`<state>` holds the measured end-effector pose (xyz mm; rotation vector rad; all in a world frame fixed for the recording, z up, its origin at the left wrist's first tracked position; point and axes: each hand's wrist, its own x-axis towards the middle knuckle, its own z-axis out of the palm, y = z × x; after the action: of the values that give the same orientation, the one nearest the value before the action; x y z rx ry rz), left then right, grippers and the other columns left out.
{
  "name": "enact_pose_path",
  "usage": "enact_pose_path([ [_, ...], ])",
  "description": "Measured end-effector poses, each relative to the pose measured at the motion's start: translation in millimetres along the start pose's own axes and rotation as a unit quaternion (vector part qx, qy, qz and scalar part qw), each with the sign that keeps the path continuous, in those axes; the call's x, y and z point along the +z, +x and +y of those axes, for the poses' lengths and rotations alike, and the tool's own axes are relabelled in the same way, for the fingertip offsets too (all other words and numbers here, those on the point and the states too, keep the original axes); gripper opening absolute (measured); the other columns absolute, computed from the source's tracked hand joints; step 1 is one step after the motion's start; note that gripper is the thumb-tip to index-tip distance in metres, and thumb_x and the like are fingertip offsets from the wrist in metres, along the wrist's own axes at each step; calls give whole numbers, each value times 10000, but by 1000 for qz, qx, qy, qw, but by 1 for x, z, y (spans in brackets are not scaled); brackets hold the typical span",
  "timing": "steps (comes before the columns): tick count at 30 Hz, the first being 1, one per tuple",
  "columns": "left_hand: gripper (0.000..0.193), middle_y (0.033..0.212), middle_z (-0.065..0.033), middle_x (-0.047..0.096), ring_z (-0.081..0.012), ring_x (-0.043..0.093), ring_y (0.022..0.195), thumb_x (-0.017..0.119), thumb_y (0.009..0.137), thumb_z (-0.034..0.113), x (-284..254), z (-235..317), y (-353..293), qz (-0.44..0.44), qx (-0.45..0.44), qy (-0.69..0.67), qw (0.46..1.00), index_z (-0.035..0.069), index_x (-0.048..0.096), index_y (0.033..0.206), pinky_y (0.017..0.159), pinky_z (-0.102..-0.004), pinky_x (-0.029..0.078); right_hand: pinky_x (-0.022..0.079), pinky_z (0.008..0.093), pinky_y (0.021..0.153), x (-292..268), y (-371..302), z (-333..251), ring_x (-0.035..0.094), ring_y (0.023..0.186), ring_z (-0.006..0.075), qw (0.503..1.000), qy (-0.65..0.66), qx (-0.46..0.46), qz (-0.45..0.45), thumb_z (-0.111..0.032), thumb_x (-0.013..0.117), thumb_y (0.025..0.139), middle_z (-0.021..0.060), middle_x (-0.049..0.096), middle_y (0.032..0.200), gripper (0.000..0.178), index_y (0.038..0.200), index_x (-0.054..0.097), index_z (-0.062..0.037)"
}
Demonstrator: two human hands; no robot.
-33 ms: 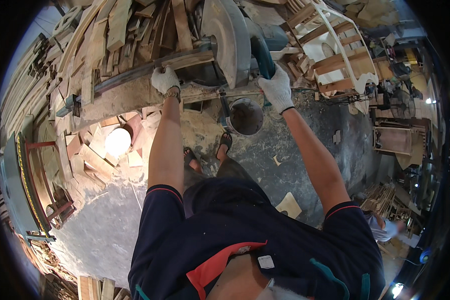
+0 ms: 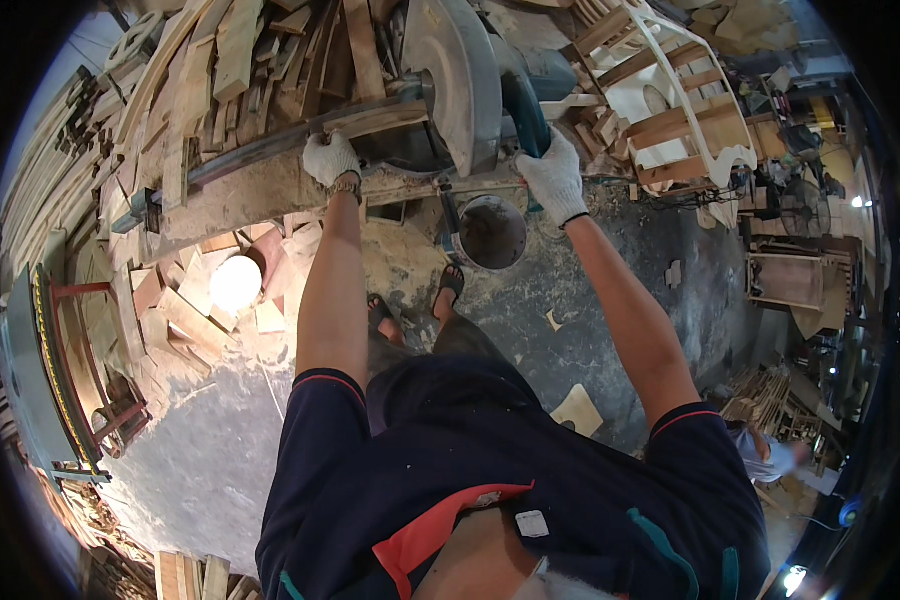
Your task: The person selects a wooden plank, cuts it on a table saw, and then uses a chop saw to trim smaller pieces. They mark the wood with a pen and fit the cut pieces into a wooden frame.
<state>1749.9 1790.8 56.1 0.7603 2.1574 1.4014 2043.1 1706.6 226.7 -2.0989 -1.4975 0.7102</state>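
My left hand (image 2: 331, 160), in a white knit glove, presses curled fingers on a short wooden board (image 2: 385, 119). The board lies along the long metal fence (image 2: 260, 158), and its right end reaches the saw's guard. My right hand (image 2: 553, 178), gloved too, is closed round the teal handle (image 2: 525, 112) of a cut-off saw. A large grey blade guard (image 2: 457, 85) stands between my hands, and the blade itself is mostly hidden by it.
Offcuts (image 2: 320, 60) pile up behind the fence. Below the bench edge stands a round bucket (image 2: 492, 232). A bright lamp (image 2: 236, 284) shines among wood scraps at left. A pale wooden frame (image 2: 695, 110) stands far right. Another person (image 2: 765, 455) is at the lower right.
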Motion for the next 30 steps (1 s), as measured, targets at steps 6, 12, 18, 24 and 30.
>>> enact_pose_path([
  [6,235,860,-196,734,-340,707,801,702,825,149,-1,10,-5,-19,-14,-5,1000,-47,721,953,740,-411,526,532,413,803,-2,0,3,698,876,317,1000,-2,-6,19,-225,729,758,171,713,951,474,1171,638,-10],
  [12,298,879,-196,731,-332,703,812,703,832,148,6,4,5,-22,8,-10,1000,-55,708,1049,753,-403,527,545,331,601,2,0,-6,679,640,158,999,1,-36,27,-107,676,816,93,654,798,366,1151,610,22],
  [18,329,852,-186,723,-338,697,792,690,820,164,5,4,4,-30,-4,-4,1000,-52,705,1068,734,-413,523,520,430,770,8,-4,3,677,820,304,1000,21,-2,13,-196,712,754,164,690,899,426,1127,632,-6],
  [24,266,817,-205,711,-363,697,787,693,783,189,0,1,4,-18,8,28,999,-47,700,905,717,-433,519,515,455,782,29,-4,21,671,827,325,999,2,25,29,-212,715,763,172,678,895,399,1096,616,-15],
  [30,296,820,-208,713,-375,702,806,717,781,201,0,1,2,-19,35,30,999,-52,713,934,733,-427,527,516,380,711,55,-7,55,653,756,219,996,27,-28,77,-138,718,791,94,673,844,285,1048,624,-59],
])
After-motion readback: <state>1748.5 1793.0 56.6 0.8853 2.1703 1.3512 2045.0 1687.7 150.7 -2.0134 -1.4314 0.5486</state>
